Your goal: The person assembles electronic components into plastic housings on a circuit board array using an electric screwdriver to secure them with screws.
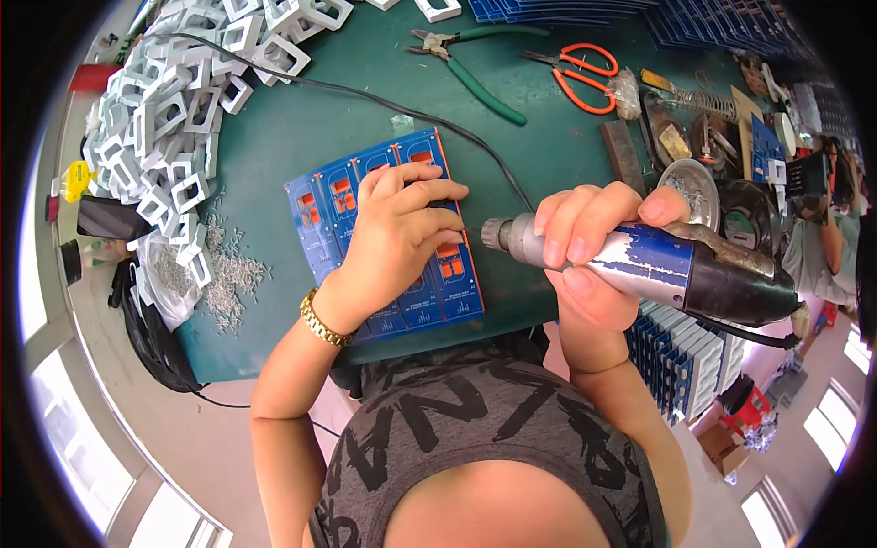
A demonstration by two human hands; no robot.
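Note:
A blue panel of circuit boards with orange-red parts [450, 294] lies slightly tilted on the green tabletop in front of me. My left hand [397, 219] rests on top of it, fingers spread and a little bent toward its right edge; the thumb is mostly hidden. My right hand [594, 242] is wrapped round an electric screwdriver [644, 263] with a worn blue and black body. The tool is held nearly level, its grey chuck pointing left at the panel's right edge, close to my left fingertips. The bit's tip is too small to make out.
White plastic frames [174, 119] are heaped at the left, beside scattered small metal pins [228, 274]. Green-handled cutters [475, 78] and orange-handled scissors [585, 78] lie at the back. A black cable [411, 110] crosses the table. A metal bowl [690, 187] stands at right.

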